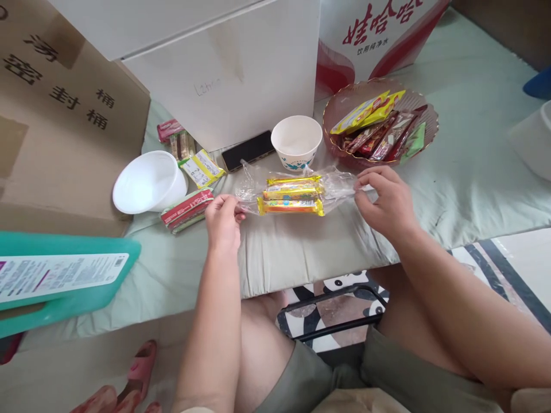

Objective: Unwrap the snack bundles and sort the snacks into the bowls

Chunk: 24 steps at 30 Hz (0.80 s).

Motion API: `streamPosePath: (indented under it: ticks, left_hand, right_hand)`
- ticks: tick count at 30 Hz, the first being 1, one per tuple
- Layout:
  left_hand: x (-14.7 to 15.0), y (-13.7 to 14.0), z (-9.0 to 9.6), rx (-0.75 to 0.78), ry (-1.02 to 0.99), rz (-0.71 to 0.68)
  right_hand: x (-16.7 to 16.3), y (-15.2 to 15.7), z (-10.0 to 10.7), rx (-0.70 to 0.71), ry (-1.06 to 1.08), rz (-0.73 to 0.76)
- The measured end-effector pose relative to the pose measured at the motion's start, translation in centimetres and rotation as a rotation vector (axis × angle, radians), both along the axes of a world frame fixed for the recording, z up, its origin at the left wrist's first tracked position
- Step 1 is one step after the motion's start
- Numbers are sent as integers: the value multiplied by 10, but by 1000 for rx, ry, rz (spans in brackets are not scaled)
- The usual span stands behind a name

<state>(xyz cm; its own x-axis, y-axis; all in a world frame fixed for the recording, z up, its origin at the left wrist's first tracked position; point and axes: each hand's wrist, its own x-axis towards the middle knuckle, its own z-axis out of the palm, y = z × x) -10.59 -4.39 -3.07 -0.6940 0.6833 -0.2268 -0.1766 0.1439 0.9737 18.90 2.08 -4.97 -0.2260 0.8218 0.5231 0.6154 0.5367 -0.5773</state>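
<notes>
three yellow snack bars (291, 196) in one clear bag (336, 184), ends pinched by left hand (222, 221) and right hand (386, 199).

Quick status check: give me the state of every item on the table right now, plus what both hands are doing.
clear plastic bag: lying flat, pinched at both ends, yellow snack bars inside
left hand: gripping the bag's left end
right hand: gripping the bag's right end
paper cup: upright, looks empty
white bowl: tipped, empty
pink dish: holding wrapped snacks
phone: screen dark

A single head-worn camera looks steeply down and forward, close over the cloth-covered table (301, 252).
</notes>
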Motion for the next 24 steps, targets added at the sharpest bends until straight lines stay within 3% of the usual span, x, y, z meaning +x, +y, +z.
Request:
streamPosePath:
  ticks: [2, 5, 10, 14, 18, 21, 24]
  left_hand:
    - [-2, 1, -1, -70, 13, -12]
    - [-2, 2, -7, -59, 169, -75]
    - [0, -1, -17, -4, 673, -382]
    - [1, -6, -20, -60, 899, -475]
    - [-4, -8, -21, -131, 863, -450]
    - [-8, -9, -18, -26, 751, -406]
    - [-9, -10, -13, 124, 639, -355]
  right_hand:
    - [1, 0, 1, 14, 13, -25]
    - [-3, -6, 6, 47, 46, -6]
    - [-20, -20, 10, 90, -26, 260]
    - [-26, -23, 2, 95, -237, 190]
    - [-22, -21, -1, 93, -307, 148]
    - [-21, -23, 7, 172, -228, 165]
    - [-23, -33, 19, 205, -151, 289]
